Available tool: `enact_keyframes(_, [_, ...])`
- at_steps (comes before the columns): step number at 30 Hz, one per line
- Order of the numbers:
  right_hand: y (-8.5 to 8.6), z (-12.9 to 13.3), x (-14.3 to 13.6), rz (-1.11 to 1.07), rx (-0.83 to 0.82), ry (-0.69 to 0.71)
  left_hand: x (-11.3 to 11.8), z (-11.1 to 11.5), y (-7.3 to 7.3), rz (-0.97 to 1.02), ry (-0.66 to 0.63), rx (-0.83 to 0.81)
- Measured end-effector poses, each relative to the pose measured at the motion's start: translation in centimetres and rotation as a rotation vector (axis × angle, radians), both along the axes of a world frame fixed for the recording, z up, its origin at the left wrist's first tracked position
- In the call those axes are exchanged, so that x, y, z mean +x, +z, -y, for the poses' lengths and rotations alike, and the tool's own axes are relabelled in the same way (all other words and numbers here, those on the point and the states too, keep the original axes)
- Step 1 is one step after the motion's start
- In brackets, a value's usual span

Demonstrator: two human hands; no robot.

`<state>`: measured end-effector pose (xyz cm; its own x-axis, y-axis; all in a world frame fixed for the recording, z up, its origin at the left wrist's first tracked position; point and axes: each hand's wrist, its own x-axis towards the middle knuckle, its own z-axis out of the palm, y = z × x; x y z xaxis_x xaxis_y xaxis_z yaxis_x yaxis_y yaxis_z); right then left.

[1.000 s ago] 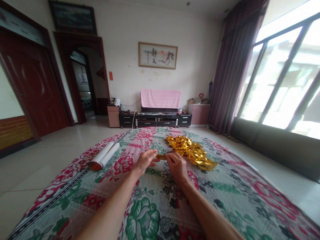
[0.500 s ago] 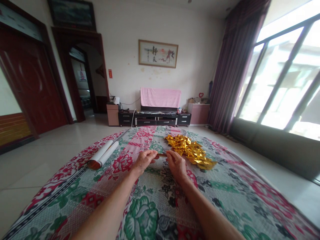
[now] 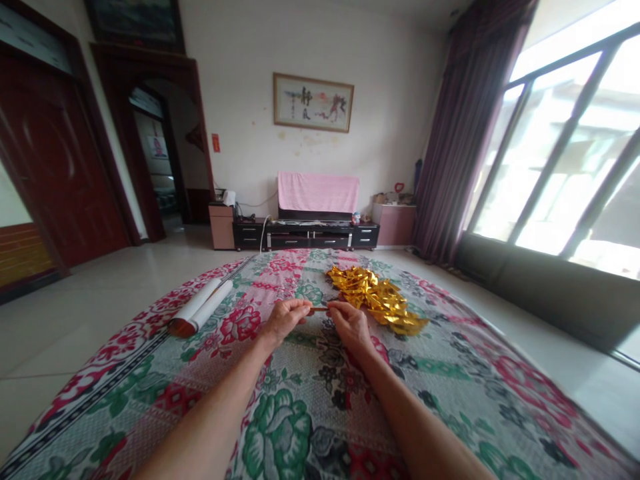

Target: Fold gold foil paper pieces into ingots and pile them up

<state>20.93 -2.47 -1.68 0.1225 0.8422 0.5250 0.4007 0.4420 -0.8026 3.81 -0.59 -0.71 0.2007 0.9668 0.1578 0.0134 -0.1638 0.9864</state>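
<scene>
Thin gold-brown strip [image 3: 319, 309] level between your hands, held over the flowered tablecloth [image 3: 280, 433]. Your left hand [image 3: 284, 323] pinches its nine o'clock end, fingers curled; your right hand [image 3: 350, 325] pinches the three o'clock end. Heap of shiny gold pieces [image 3: 377, 299] near the strip, around two o'clock. White roll [image 3: 203, 309], coppery inside, well apart at nine. Pink cloth [image 3: 319, 191] beyond, twelve o'clock.
</scene>
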Motion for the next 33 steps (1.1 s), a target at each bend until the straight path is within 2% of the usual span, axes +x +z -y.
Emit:
enact_keyframes(7, [-0.5,-0.4,0.3,-0.004,-0.02,-0.019,-0.2,-0.6,-0.8,-0.128,0.014,0.083])
enact_keyframes(16, [-0.4,-0.7,0.6,-0.048,-0.212,0.06,0.0,0.3,0.3,-0.274,0.068,0.199])
enact_keyframes(22, [0.0,-0.7,0.9,-0.053,-0.264,0.069,0.4,0.5,0.6,-0.321,0.027,0.282])
enact_keyframes(27, [-0.4,-0.9,0.8,0.002,-0.219,0.026,0.5,0.2,0.1,-0.317,0.062,0.139])
enact_keyframes(33, [-0.5,-0.8,0.5,0.031,-0.138,0.031,0.7,-0.2,-0.5,-0.189,0.011,-0.018])
